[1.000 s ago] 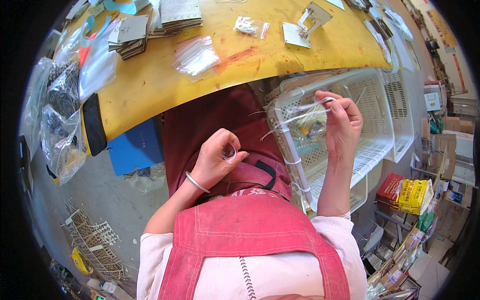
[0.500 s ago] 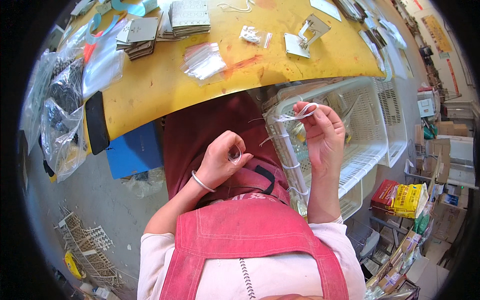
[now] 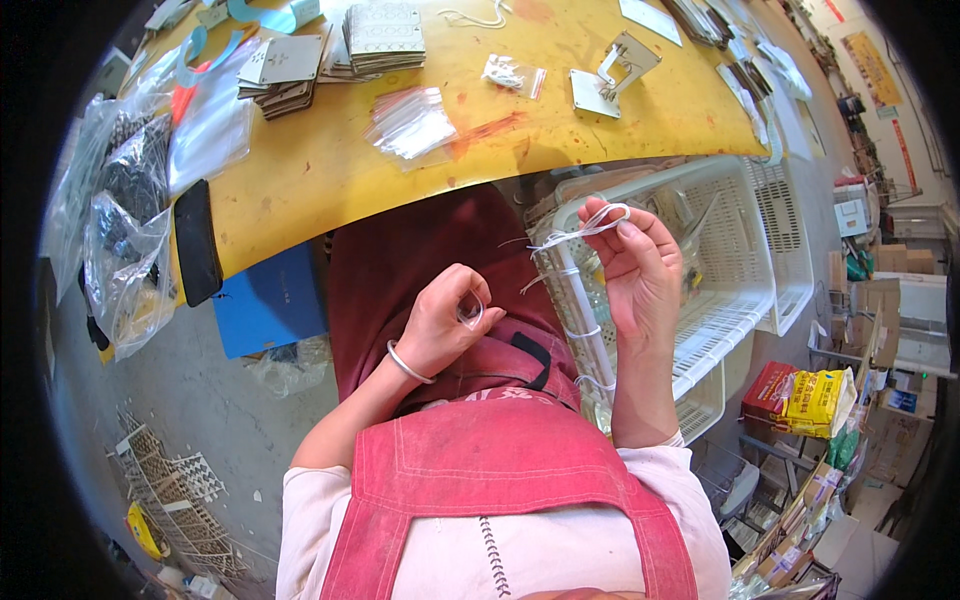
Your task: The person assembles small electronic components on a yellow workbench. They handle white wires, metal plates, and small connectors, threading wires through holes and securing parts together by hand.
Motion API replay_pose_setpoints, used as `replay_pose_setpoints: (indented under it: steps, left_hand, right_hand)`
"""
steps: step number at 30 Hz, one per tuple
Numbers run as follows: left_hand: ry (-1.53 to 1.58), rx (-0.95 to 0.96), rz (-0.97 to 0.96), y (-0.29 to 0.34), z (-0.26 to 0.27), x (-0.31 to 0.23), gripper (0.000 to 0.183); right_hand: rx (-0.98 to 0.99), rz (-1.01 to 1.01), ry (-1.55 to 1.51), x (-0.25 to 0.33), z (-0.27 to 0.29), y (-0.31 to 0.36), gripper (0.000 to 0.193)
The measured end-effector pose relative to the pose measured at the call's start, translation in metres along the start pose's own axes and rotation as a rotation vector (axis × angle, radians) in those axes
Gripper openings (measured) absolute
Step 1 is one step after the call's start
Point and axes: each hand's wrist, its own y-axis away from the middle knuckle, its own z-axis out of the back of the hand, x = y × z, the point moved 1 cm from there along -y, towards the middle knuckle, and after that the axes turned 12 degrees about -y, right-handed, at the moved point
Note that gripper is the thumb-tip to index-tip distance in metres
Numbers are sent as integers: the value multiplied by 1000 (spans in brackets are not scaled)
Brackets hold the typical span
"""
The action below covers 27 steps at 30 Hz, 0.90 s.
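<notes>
My right hand point(image 3: 642, 262) is raised over the side of a white plastic basket, pinching a looped bundle of white cord point(image 3: 570, 236) between thumb and fingers. The cord's loop stands above my fingertips and its loose ends point left. Above my lap, my left hand point(image 3: 450, 315) is curled round a small piece of clear plastic point(image 3: 469, 309); whether it is a bag cannot be made out. Ahead on the yellow table point(image 3: 330, 190) lie a pile of small clear zip bags point(image 3: 410, 122) and one bag with white pieces inside point(image 3: 513, 75).
White plastic baskets point(image 3: 735, 225) stand at my right beside the table. Stacks of metal plates point(image 3: 383, 40) and a bent metal piece point(image 3: 628, 70) sit on the table. Clear plastic bags point(image 3: 125, 270) hang at its left end. A blue box point(image 3: 268, 305) is underneath.
My right hand has shifted slightly left and up with the cord, whose loose ends now reach further left. My left hand stays nearly in place, still curled.
</notes>
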Motion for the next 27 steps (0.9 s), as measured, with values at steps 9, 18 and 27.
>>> replay_pose_setpoints:
  steps: [9,18,27]
  left_hand:
    - [-10,6,8,1,-2,2,30]
    - [27,-63,-9,-12,2,-3,24]
    - [135,-79,-91,-58,-8,-38,20]
  right_hand:
    - [-94,-123,-104,-1,5,-3,22]
    - [-83,-170,-45,-2,4,-1,18]
    - [-31,-126,173,-20,-15,15,14]
